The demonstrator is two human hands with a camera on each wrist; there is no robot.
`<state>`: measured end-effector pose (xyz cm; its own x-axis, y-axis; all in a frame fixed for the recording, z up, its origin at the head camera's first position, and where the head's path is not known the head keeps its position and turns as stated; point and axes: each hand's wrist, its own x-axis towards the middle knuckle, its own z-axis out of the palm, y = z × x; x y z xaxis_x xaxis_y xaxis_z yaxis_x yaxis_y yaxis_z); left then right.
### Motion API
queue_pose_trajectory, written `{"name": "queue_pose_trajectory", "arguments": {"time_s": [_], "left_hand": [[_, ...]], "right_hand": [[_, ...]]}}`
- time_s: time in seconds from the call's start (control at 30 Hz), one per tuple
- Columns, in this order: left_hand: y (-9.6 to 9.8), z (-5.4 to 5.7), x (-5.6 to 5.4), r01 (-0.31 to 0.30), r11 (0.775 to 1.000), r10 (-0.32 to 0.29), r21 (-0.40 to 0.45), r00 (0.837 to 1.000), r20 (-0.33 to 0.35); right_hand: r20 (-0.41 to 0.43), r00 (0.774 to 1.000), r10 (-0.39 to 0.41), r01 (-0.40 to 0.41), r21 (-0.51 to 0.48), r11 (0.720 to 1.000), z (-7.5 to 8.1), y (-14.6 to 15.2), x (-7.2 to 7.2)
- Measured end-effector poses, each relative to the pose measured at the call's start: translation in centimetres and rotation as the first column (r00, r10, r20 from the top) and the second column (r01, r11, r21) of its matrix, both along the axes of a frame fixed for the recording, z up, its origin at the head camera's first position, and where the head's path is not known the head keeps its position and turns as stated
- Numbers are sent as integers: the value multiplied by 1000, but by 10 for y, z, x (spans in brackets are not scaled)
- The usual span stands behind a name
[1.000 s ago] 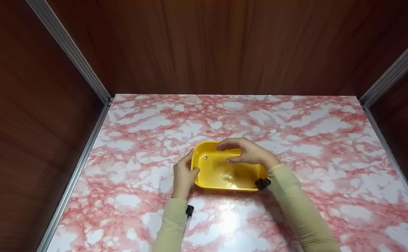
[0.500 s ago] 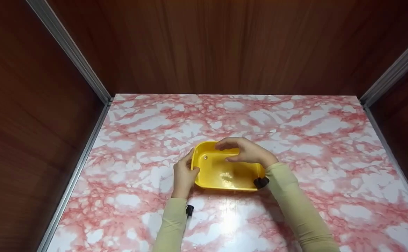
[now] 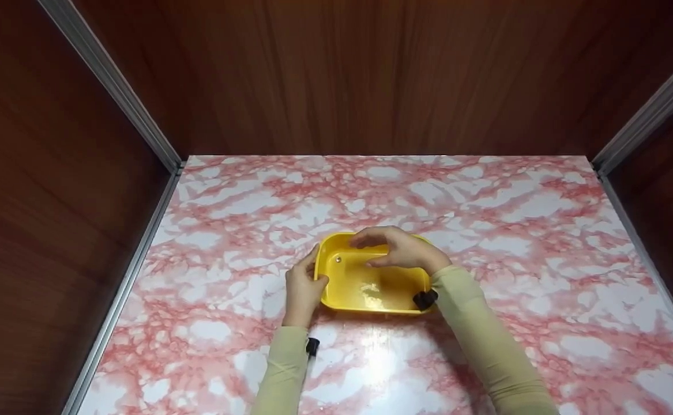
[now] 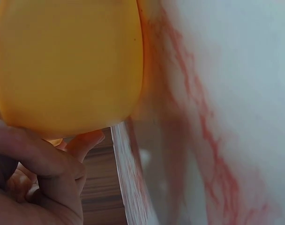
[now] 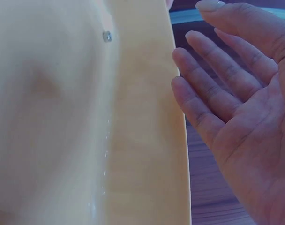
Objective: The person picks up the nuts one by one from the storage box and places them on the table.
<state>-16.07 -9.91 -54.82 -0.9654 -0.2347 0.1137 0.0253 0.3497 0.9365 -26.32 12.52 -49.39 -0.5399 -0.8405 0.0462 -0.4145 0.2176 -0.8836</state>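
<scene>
A yellow plastic bin (image 3: 382,288) with rounded corners lies near the middle of the table in the head view. At its left end my left hand (image 3: 304,291) grips the wall, thumb over the rim and fingers outside. The left wrist view has those fingers (image 4: 44,159) against the yellow wall. My right hand (image 3: 399,248) hovers over the bin's far side, fingers spread and loosely bent, palm bare in the right wrist view. One small shiny metal piece, like a nut (image 5: 107,36), sits inside the bin, close to the left far corner.
The table (image 3: 244,230) has a red and white marbled top. Dark wood panels (image 3: 336,80) rise behind it and at both sides, with grey metal rails (image 3: 123,92) along the corners. Black wrist mounts (image 3: 425,300) sit at both sleeves.
My right hand has drifted slightly to the left above the bin, its fingers keeping the same loose bend. The left hand, the bin and the small metal piece stay in place.
</scene>
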Motion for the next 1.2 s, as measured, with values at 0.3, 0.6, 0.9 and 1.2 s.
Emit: {"name": "queue_pose_trajectory", "arguments": {"time_s": [0.3, 0.6, 0.9, 1.2], "left_hand": [[0, 0, 1, -3, 1000, 3, 20, 1000, 10], [0, -2, 0, 0, 999, 1, 33, 1000, -18], [-1, -2, 0, -5, 1000, 6, 21, 1000, -21], [-1, -1, 0, -8, 1000, 8, -9, 1000, -25]], "right_hand": [[-16, 1000, 23, -23, 16, 1000, -5, -5, -4], [6, 999, 34, -34, 2, 999, -11, -5, -7], [30, 998, 48, -48, 0, 999, -16, -10, -8], [68, 995, 71, -70, -9, 997, -19, -17, -11]]}}
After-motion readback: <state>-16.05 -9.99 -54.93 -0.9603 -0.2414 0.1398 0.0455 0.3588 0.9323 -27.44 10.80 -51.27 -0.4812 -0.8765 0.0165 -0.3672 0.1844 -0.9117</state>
